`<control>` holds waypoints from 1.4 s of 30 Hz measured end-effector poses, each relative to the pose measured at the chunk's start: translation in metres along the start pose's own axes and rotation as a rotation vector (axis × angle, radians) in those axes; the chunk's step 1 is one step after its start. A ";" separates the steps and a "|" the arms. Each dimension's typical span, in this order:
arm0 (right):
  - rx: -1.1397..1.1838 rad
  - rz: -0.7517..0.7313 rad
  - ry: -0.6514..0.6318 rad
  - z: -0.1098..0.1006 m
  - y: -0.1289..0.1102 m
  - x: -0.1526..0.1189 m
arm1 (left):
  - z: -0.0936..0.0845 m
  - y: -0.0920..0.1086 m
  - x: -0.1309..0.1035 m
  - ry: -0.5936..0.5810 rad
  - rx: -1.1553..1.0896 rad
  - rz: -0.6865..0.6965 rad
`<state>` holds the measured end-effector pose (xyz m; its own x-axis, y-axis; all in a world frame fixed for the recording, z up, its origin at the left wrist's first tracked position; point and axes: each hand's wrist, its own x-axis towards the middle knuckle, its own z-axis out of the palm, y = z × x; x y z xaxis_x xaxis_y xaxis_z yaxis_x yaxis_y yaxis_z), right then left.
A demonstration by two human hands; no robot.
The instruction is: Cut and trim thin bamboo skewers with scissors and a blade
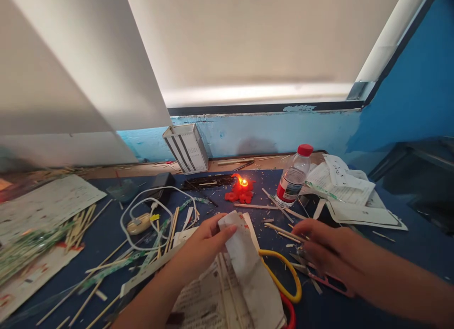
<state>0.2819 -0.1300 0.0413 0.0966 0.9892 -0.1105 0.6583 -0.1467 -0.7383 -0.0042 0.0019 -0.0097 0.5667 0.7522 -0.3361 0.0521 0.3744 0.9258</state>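
Desk's a total mess lol. Left hand (202, 246) is pinching the top edge of a crumpled white paper strip (248, 267) btw thumb and fingers, so closed on it. The strip hangs down toward the bottom of the frame, lying over printed sheets (202, 300) and right beside the yellow scissor handle (283, 274).

Right hand (329, 251) is blurry, palm down, fingers spread loosely over thin wooden sticks (283, 232) and some metal bits on the blue tabletop (407, 253). It looks open, not gripping anything afaict.

Further back, a lit candle in a red wax puddle (241, 189) sits mid-table, w/ a water bottle with red cap (293, 177) just to its right. White cable (149, 215) loops on the left, paper pile (347, 187) far right, striped white box (186, 148) tilted against the wall.
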 end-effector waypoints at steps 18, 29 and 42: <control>-0.155 -0.448 -0.195 0.077 0.031 0.039 | 0.020 0.006 -0.005 0.176 -0.384 -0.046; -0.477 -0.581 -0.045 0.101 0.032 0.025 | 0.032 -0.011 -0.012 0.179 -0.373 -0.025; -0.520 -0.642 0.107 0.107 0.035 0.014 | 0.034 -0.005 -0.022 0.254 -0.185 0.128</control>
<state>0.2258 -0.1212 -0.0574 -0.3618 0.8791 0.3104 0.8678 0.4392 -0.2323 0.0110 -0.0353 -0.0011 0.3351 0.9017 -0.2731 -0.1698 0.3429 0.9239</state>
